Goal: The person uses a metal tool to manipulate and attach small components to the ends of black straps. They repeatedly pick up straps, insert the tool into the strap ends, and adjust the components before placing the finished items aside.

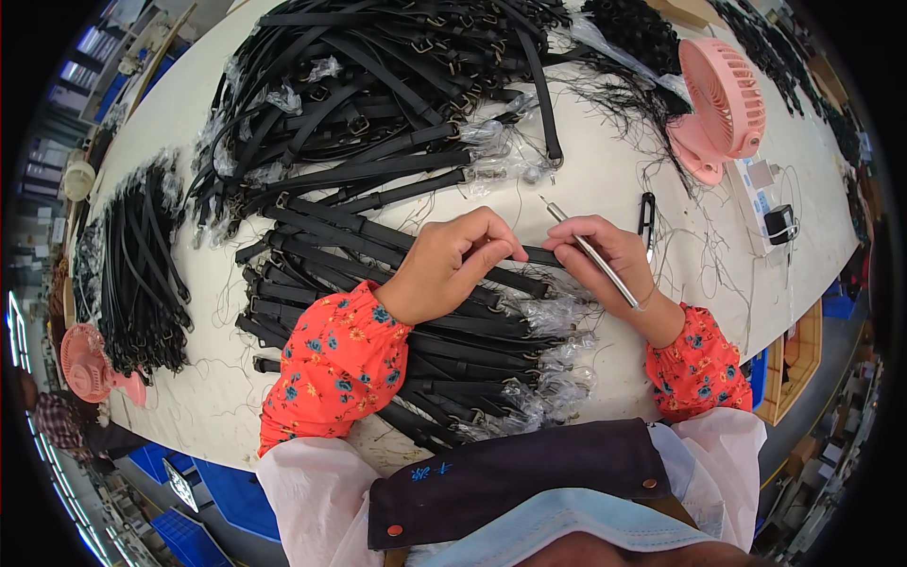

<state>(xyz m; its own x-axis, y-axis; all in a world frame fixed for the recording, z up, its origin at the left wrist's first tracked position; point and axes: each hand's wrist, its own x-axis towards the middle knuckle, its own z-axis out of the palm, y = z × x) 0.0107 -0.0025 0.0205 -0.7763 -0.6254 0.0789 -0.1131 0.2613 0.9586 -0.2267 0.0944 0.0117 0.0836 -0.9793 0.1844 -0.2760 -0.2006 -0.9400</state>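
You are seated at a wide, pale work table (605,189), looking down over your own forearms in orange floral sleeves. Most of its far half is covered by a large tangled heap of black straps (378,85) with small metal buckles and clear plastic wraps. Directly under your arms lies a tidier stack of black straps (453,350), laid side by side, their right ends sleeved in crinkled clear plastic. A separate bundle of black straps (142,274) sits at the table's left edge, with a pink fan (90,364) just beside it. A second pink desk fan (723,104) stands at the far right.

Your left hand (449,265) is curled over one black strap (529,255) lying across the top of the stack, fingertips pressed down on it. Your right hand (609,260) meets the same strap's end, fingers closed around a thin metal pick (590,250) that slants up and to the left. Small black thread snips (646,219) lie just beyond your right hand. Loose threads scatter across the table nearby.
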